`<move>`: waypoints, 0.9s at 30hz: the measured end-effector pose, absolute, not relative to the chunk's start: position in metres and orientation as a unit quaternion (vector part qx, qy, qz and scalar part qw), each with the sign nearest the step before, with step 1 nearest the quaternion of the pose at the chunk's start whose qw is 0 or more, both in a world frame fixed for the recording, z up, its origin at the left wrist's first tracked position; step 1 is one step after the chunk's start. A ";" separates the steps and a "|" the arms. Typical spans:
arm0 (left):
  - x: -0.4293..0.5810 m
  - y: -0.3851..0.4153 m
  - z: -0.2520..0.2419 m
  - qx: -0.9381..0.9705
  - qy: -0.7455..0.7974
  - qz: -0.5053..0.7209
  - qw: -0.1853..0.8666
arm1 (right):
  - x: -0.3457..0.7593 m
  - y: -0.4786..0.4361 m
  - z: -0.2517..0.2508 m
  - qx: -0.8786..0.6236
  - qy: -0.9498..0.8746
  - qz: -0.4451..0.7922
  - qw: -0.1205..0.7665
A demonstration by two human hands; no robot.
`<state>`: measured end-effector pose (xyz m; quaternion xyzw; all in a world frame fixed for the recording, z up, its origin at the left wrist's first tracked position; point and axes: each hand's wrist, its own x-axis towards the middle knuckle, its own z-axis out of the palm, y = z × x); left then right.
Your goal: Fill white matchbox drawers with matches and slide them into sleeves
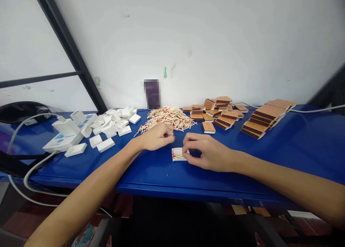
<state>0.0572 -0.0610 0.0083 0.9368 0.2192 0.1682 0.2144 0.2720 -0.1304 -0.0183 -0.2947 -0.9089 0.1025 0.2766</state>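
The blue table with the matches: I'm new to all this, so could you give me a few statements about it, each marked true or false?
1. Brown boxes lie to the right of the match pile. True.
2. The match pile sits in a bowl. False: it lies loose on the blue table.
3. The right hand is at a small white tray. True.
4. The small white tray is covered. False: its top is open, and some matches show inside.
5. The left hand has its fingers curled in. True.
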 end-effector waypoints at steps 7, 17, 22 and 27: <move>0.042 -0.055 0.022 0.864 0.274 -0.012 0.422 | 0.280 -0.123 -0.013 -0.298 -0.914 0.096 0.259; 0.041 -0.062 0.024 0.830 0.300 -0.106 0.457 | 0.285 -0.118 -0.012 -0.296 -0.927 0.146 0.179; 0.041 -0.061 0.021 0.837 0.288 -0.091 0.456 | 0.284 -0.119 -0.011 -0.282 -0.935 0.134 0.166; 0.043 -0.061 0.017 0.847 0.287 -0.077 0.440 | 0.283 -0.121 -0.010 -0.280 -0.940 0.130 0.145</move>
